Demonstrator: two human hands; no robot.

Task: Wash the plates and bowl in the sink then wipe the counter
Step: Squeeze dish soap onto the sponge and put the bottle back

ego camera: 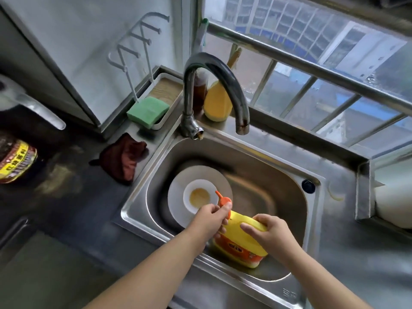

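person, two arms visible, entering from the near edge. left hand (210, 216): bare, no glove, no ring or watch in view. right hand (270, 230): bare, likewise unadorned. both forearms uncovered along their whole visible length, no sleeve or cuff showing up to the picture's edge. short fingernails, no polish discernible. nothing else of the person's body or clothing in view.
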